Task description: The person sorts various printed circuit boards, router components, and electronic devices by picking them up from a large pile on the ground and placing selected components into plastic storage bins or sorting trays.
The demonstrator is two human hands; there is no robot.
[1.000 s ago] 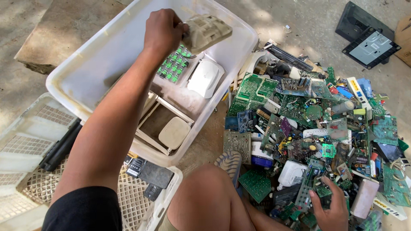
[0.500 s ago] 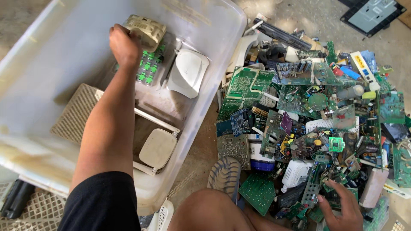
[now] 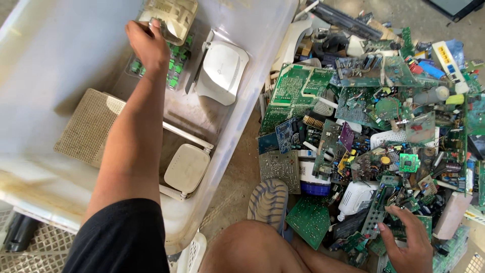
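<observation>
Head view, looking down: a big white plastic tub (image 3: 45, 65) fills the left of the scene, and a wide heap of green circuit boards (image 3: 374, 126) and scrap electronics covers the ground to the right. Inside the tub, from largest down, lie a beige perforated panel (image 3: 88, 126) on the left, a white router (image 3: 221, 68) toward the far right, a smaller white router with antennas (image 3: 187, 168) nearer, and a tray of green connectors (image 3: 174, 60) at the far end.

The left hand (image 3: 146, 43) reaches deep into the tub, fingers closed on the near-left edge of a beige plastic casing (image 3: 172, 17). That casing lies just beyond the hand, at the far end over the connector tray, its long axis running left to right; this hand is by far the nearer one. The white router sits just right of it, apart.

The right hand (image 3: 409, 240) rests with fingers loosely spread on the near edge of the heap, holding nothing I can make out. A sandalled foot (image 3: 268, 199) stands between tub and heap.
</observation>
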